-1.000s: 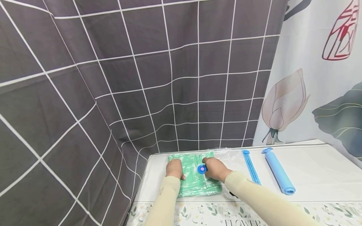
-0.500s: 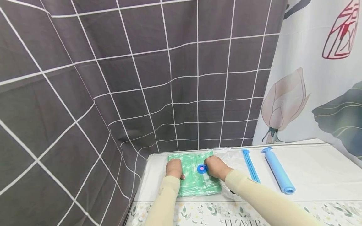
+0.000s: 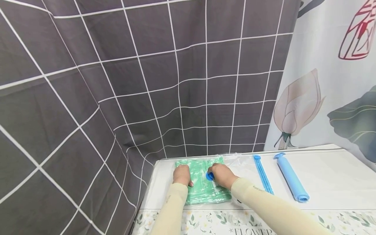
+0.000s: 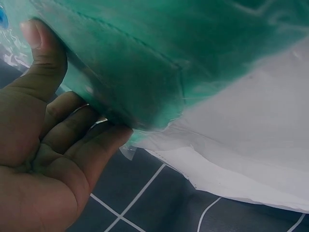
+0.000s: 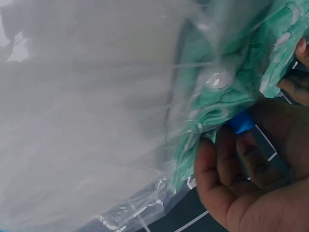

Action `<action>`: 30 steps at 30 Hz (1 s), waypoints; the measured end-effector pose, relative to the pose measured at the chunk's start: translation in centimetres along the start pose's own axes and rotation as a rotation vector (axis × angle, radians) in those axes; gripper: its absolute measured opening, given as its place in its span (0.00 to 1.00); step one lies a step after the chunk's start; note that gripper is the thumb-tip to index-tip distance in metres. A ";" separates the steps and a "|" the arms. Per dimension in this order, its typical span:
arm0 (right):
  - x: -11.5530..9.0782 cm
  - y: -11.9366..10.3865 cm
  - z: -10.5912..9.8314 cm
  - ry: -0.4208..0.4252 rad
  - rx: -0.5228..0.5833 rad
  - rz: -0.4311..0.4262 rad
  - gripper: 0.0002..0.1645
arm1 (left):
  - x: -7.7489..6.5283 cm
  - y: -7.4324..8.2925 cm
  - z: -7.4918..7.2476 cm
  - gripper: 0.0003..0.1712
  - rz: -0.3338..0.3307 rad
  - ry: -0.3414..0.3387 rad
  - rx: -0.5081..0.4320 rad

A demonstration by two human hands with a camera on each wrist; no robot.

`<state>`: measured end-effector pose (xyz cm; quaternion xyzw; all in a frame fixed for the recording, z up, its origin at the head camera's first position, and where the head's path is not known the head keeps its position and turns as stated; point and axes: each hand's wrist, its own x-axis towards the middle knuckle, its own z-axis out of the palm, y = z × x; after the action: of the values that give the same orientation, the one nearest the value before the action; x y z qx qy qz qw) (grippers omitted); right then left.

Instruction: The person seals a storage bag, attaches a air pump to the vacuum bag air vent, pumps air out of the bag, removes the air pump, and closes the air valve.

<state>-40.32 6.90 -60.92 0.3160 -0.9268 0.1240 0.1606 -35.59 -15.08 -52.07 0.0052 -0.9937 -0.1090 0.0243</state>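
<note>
A clear plastic vacuum storage bag lies flat on the table, with a folded green garment inside its left part. On top of the bag sits a round blue valve cap. My right hand pinches this cap with curled fingers, which partly cover it; in the right wrist view some blue shows beside the fingertips. My left hand holds the bag's left side. The left wrist view shows that hand's thumb against the green-filled plastic and its fingers curled at the edge.
To the right of the bag lies a blue sealing clip strip, and beyond it a light-blue hand pump. The white table has a floral front strip. Dark grid-patterned cloth hangs behind and at left.
My right hand has shifted slightly left onto the valve. The valve's pink centre, visible before, no longer shows; only blue does. The left hand stays in place.
</note>
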 end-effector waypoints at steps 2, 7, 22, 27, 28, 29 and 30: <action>0.2 0.7 0.9 -0.020 -0.027 0.019 0.18 | -0.1 0.1 -0.1 0.36 0.008 0.008 0.007; 0.3 0.3 0.3 -0.071 -0.029 0.005 0.18 | 0.5 -0.3 0.3 0.35 0.018 -0.002 0.029; 1.0 -3.3 -4.5 -0.162 -0.088 -0.020 0.19 | 3.3 -1.9 3.5 0.39 0.024 -0.028 0.049; 1.2 -3.3 -5.0 -0.198 -0.050 0.034 0.18 | 0.8 -0.7 0.8 0.38 0.031 -0.008 0.050; 1.1 -2.7 -4.4 -0.178 -0.039 0.021 0.17 | 0.5 -0.6 0.5 0.37 0.030 -0.008 0.042; 1.3 -1.9 -3.5 -0.178 -0.037 0.019 0.17 | 0.8 -0.9 1.0 0.37 0.028 -0.002 0.050; 1.4 -1.4 -2.9 -0.187 -0.019 0.032 0.16 | 1.5 -1.2 1.6 0.37 0.027 -0.007 0.051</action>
<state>-39.82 6.00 -57.51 0.3100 -0.9438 0.0878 0.0741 -37.12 -15.90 -53.84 -0.0081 -0.9963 -0.0832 0.0220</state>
